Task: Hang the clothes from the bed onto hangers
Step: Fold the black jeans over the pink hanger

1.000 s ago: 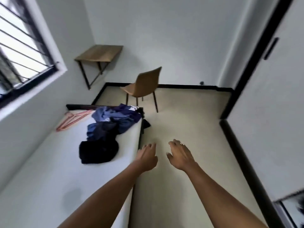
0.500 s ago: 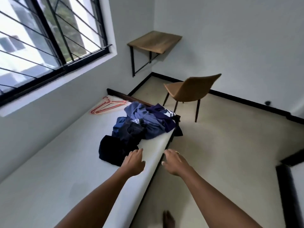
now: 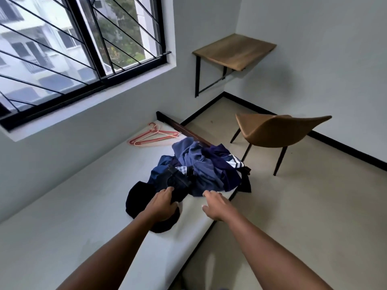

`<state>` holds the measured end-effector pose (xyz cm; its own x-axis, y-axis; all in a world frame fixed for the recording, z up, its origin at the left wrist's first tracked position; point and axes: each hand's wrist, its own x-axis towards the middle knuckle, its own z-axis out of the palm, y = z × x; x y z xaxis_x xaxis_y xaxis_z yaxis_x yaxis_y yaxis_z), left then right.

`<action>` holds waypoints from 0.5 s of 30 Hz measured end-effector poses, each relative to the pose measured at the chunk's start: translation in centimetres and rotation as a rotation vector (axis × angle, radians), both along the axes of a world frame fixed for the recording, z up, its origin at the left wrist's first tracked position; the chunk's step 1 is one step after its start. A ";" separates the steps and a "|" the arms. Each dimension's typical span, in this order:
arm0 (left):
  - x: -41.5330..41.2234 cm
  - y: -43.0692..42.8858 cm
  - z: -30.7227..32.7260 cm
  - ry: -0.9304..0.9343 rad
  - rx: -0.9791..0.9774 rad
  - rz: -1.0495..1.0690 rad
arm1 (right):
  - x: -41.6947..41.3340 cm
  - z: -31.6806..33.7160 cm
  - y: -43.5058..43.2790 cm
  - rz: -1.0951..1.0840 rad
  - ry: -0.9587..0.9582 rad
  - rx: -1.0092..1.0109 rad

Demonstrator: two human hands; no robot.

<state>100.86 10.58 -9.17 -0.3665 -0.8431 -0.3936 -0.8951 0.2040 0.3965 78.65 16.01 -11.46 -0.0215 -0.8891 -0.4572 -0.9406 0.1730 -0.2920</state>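
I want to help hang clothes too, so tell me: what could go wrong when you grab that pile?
1. The clothes pile is tangled, so pulling one piece with the left hand may drag others along.
2. The pile sits at the bed's edge, and one dark piece hangs over it. A tug could spill more onto the floor.
3. The hangers lie beyond the pile, so reaching them while holding cloth might be awkward.

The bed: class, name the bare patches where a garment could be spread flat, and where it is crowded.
Widest bare patch: the near mattress, from the wall to the floor-side edge, short of the black garment. A narrower strip runs between the wall and the clothes pile, just short of the hangers. Crowded: the far floor-side corner, under the pile.
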 end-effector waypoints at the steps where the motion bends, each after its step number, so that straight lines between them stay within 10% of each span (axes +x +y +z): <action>1: -0.2 -1.1 -0.4 -0.007 0.006 0.004 | 0.0 -0.5 -0.9 0.025 0.006 0.006; 15: -3.2 -13.1 -5.6 -0.047 0.189 0.306 | -2.7 -8.1 -20.0 0.119 -0.192 0.285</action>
<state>97.68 -2.51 -14.79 -0.0859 -0.8216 -0.5635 -0.9215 -0.1495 0.3585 76.00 -3.99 -19.53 0.1843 -0.7168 -0.6725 -0.8919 0.1655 -0.4208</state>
